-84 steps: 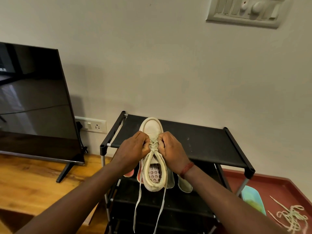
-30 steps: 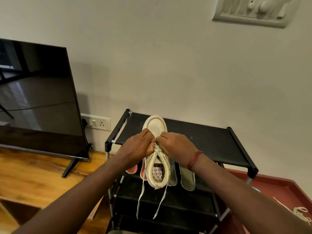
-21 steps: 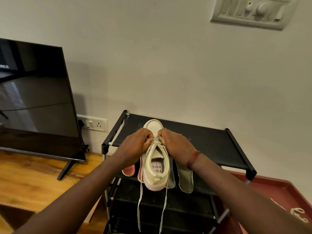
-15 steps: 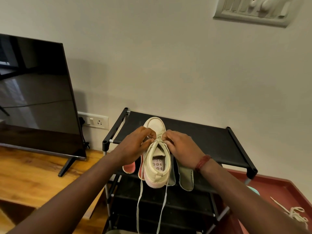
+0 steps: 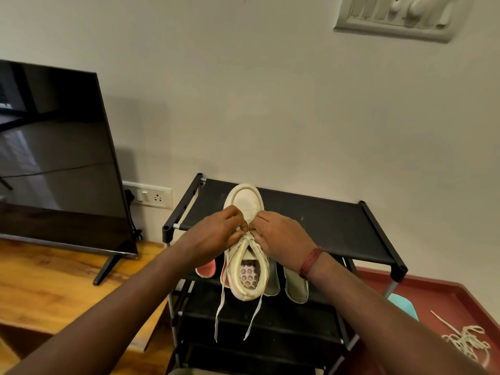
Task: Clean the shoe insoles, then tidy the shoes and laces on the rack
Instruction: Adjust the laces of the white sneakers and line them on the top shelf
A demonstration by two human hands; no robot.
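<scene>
1. Left hand point(image 5: 216, 234) and right hand point(image 5: 282, 238) are working knuckle to knuckle, each pinching the flat cream lace point(image 5: 219, 309) with curled fingers.
2. The lace's two thin ends are dangling past the heel.
3. The shoe point(image 5: 247, 201), smooth, cream and round-toed, is sitting left of the middle of the rack's point(image 5: 338, 228) black fabric top, its heel overhanging the front edge.
4. Flat insoles point(image 5: 296, 285) are poking out beneath it at that edge.
5. A tangle of laces point(image 5: 468, 345) is lying low beyond the rack's right end.
</scene>
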